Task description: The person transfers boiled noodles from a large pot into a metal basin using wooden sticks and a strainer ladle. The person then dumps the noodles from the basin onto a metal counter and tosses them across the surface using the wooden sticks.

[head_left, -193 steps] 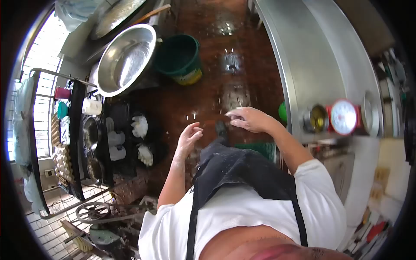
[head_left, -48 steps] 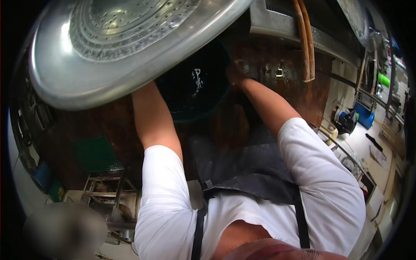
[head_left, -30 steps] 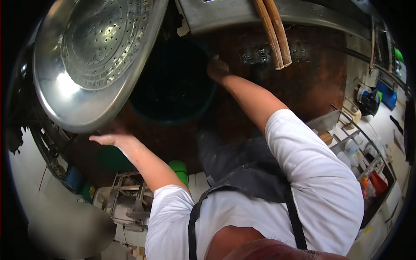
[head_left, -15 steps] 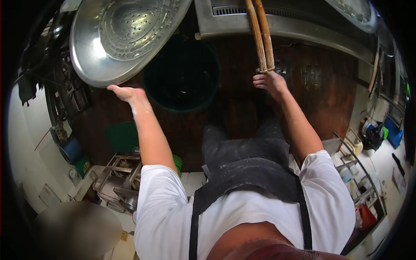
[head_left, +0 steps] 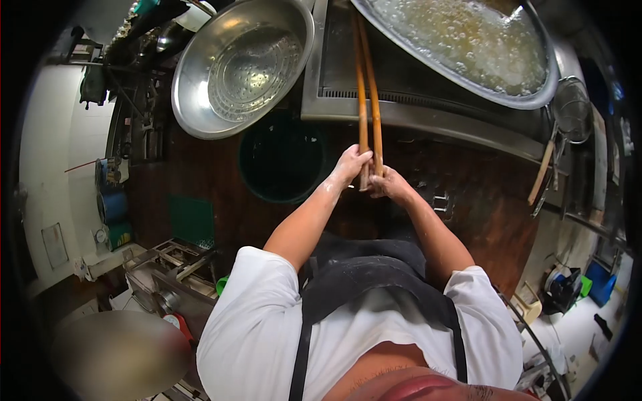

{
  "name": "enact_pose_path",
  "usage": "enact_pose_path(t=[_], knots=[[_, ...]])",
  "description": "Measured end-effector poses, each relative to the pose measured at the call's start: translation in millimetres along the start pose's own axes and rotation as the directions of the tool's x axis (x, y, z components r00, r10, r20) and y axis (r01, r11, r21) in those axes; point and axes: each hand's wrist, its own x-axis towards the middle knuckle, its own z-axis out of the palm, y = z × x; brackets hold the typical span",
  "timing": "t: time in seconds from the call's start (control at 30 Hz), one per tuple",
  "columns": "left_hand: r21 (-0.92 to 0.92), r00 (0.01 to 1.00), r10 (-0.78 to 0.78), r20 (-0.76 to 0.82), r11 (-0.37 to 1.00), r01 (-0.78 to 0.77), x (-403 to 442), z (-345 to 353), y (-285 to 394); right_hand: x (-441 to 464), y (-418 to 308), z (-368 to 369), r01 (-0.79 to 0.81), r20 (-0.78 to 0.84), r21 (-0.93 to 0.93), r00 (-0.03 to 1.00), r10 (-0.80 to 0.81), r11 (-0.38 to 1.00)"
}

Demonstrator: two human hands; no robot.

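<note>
A pair of long wooden cooking chopsticks (head_left: 362, 93) reaches from my hands toward the stove. My left hand (head_left: 350, 164) is closed around the lower end of the left stick. Close beside it, my right hand (head_left: 390, 183) grips the lower end of the right stick. The far tips are dark and hard to make out near the top edge. To their right, a wide metal pan (head_left: 461, 47) holds bubbling, yellowish liquid. On the left, a large metal bowl with a perforated bottom (head_left: 251, 67) stands apart from my hands.
The metal stove front (head_left: 435, 123) runs ahead of me. Below the bowl is a dark green tub (head_left: 281, 160) on the brown floor. A wire strainer (head_left: 572, 110) hangs at the right. A metal rack (head_left: 177, 267) stands at the lower left.
My left hand has left the bowl's rim and moved right onto a chopstick. The sticks, earlier both in my right hand, are now split between my hands. More of the pan shows.
</note>
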Motion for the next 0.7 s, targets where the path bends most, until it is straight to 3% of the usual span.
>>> enact_pose_path(t=[0.03,0.07,0.13,0.17,0.2,0.27,0.3,0.33,0.4,0.43,0.5,0.53,0.57,0.6,0.7], knots=[[-0.066,0.996,-0.060,-0.070,0.996,0.055,-7,1,-5,-7,4,-10,-0.114,-0.146,-0.011,0.983,0.111,0.993],[-0.137,0.983,-0.121,-0.135,0.985,0.103,-13,-2,-12,-10,3,-23,-0.092,-0.225,-0.034,0.971,0.082,0.995],[-0.265,0.979,-0.196,-0.054,0.948,0.176,-40,-30,-15,-18,-9,-48,-0.053,-0.379,-0.085,0.925,0.016,0.995],[-0.085,0.961,-0.202,-0.188,0.978,0.189,-54,-42,-13,-26,-31,-59,-0.060,-0.389,-0.107,0.921,0.014,0.992],[0.090,0.930,-0.184,-0.318,0.971,0.223,-69,-50,-14,-31,-45,-67,-0.043,-0.396,-0.244,0.916,-0.059,0.969],[0.291,0.919,-0.082,-0.386,0.934,0.206,-119,-55,18,-60,-88,-71,-0.196,-0.427,-0.472,0.904,-0.029,0.860],[0.294,0.938,-0.078,-0.337,0.938,0.183,-137,-69,15,-43,-49,-108,-0.091,-0.408,-0.622,0.885,-0.223,0.778],[0.295,0.955,-0.073,-0.286,0.942,0.160,-154,-77,9,-79,-80,-98,-0.164,-0.416,-0.711,0.882,-0.221,0.684],[0.167,0.899,-0.267,-0.347,0.926,0.339,-178,-74,3,-114,-90,-109,-0.243,-0.421,-0.612,0.906,-0.050,0.753],[0.211,0.912,-0.230,-0.339,0.927,0.311,-179,-80,-10,-114,-86,-111,-0.301,-0.508,-0.595,0.859,-0.059,0.745],[0.314,0.945,-0.131,-0.301,0.922,0.228,-156,-98,-33,-86,-52,-124,-0.141,-0.457,-0.688,0.846,-0.274,0.712],[0.395,0.924,-0.125,-0.362,0.877,0.274,-148,-93,-28,-82,-56,-118,-0.065,-0.421,-0.735,0.824,-0.380,0.675],[0.519,0.931,0.058,-0.361,0.842,0.149,-143,-92,-31,-76,-62,-113,-0.203,-0.486,-0.712,0.833,-0.263,0.672],[0.634,0.913,0.237,-0.333,0.772,0.031,-143,-91,-37,-80,-79,-100,-0.214,-0.503,-0.666,0.837,-0.218,0.715],[0.595,0.874,0.291,-0.390,0.804,-0.002,-156,-81,-17,-105,-101,-92,-0.129,-0.467,-0.633,0.850,-0.244,0.764]])
